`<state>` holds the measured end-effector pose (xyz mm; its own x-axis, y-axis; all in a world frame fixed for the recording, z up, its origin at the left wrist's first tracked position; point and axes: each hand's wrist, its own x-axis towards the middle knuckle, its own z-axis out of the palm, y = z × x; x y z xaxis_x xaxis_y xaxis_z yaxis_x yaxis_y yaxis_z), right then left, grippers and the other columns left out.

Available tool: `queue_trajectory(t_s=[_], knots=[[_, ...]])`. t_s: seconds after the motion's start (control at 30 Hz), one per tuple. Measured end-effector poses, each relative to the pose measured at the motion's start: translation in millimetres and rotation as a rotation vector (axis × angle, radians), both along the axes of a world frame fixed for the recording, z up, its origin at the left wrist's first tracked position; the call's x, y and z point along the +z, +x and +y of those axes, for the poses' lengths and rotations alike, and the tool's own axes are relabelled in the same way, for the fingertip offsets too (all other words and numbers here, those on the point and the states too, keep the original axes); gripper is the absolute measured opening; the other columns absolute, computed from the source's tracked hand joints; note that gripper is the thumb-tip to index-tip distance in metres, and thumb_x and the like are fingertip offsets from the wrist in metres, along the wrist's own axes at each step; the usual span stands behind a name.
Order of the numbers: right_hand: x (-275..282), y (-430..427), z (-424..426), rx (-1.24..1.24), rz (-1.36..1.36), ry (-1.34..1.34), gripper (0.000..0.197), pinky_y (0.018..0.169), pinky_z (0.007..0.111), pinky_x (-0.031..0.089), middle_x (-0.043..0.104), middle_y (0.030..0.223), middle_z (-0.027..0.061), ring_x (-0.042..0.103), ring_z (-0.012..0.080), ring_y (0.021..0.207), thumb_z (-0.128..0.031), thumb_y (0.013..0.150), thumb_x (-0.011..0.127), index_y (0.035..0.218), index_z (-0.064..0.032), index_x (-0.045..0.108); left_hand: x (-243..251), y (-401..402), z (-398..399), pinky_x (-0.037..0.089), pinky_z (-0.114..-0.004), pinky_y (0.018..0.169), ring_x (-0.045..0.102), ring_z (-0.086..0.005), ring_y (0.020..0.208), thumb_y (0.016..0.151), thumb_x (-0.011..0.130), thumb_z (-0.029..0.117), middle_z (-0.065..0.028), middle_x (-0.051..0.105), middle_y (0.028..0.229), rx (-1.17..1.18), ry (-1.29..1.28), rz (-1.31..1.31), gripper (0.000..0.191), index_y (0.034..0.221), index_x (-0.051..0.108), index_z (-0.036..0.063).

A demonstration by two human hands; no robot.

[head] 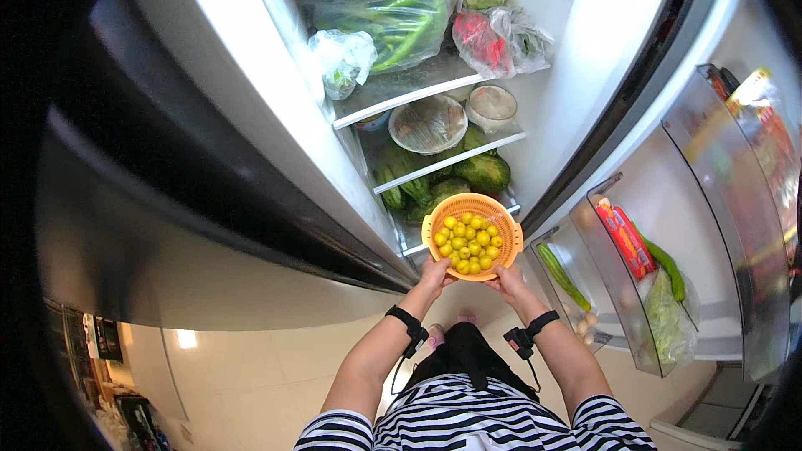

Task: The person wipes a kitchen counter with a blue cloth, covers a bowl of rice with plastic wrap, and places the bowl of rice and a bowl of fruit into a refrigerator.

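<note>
Both my hands hold an orange plastic colander (440, 213) by its near rim. My left hand (435, 275) grips the near left side, and my right hand (509, 283) the near right. Inside lie several small round yellow fruits (467, 241). The colander is in front of an open refrigerator, near the level of its lower shelves, and covers part of them. Behind it, dark green melons or squashes (482, 172) rest on a low shelf. My fingertips under the rim are partly hidden.
Above are a glass shelf (413, 97) with bagged green vegetables (407, 25), and a film-covered bowl (428, 124) beside a smaller tub (492, 106). The open right door has bins with a cucumber (564, 277), red packets (626, 241) and eggs (586, 324). A door (207, 263) stands at left.
</note>
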<state>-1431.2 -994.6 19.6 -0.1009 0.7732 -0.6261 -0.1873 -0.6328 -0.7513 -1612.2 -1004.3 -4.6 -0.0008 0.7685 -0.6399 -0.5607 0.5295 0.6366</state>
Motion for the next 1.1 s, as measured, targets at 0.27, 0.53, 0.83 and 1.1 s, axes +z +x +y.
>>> queue_trajectory(t_s=[0.27,0.53,0.83,1.1], knots=[[-43,5,28,-0.212,-0.599,0.420,0.052,0.094,0.035,0.032,0.045,0.118,0.0190,0.040,0.0264,0.112,-0.018,0.080,0.049,0.126,-0.0018,0.031,-19,-7,-31,0.053,-0.039,0.067,0.058,-0.0273,0.087,0.075,0.043,0.000,-0.0144,0.050,0.104,0.088,-0.086,0.000,0.041,0.115,0.037,0.0003],[-63,17,195,0.462,-1.212,0.882,0.041,0.097,0.040,0.028,0.042,0.124,0.0094,0.031,0.0336,0.118,-0.007,0.077,0.044,0.118,-0.0031,0.045,-39,-8,-42,0.054,-0.038,0.068,0.056,-0.0268,0.091,0.074,0.041,-0.002,-0.0146,0.048,0.108,0.161,-0.040,0.000,0.044,0.117,0.035,0.0007],[-81,15,253,0.882,-1.664,0.913,0.054,0.099,0.045,0.022,0.028,0.135,0.0012,0.018,0.0274,0.126,-0.006,0.073,0.045,0.126,-0.0110,0.036,-58,-6,-32,0.051,-0.034,0.074,0.054,-0.0230,0.094,0.075,0.042,-0.003,-0.0118,0.047,0.108,0.267,-0.041,-0.029,0.040,0.114,0.035,0.0009],[-83,8,254,0.879,-1.814,0.879,0.050,0.100,0.048,0.018,0.028,0.134,-0.0008,0.020,0.0232,0.126,-0.009,0.077,0.042,0.127,-0.0122,0.036,-68,-4,-34,0.050,-0.037,0.078,0.053,-0.0256,0.096,0.076,0.040,-0.004,-0.0142,0.046,0.111,0.266,-0.046,-0.082,0.038,0.114,0.034,-0.0017]])
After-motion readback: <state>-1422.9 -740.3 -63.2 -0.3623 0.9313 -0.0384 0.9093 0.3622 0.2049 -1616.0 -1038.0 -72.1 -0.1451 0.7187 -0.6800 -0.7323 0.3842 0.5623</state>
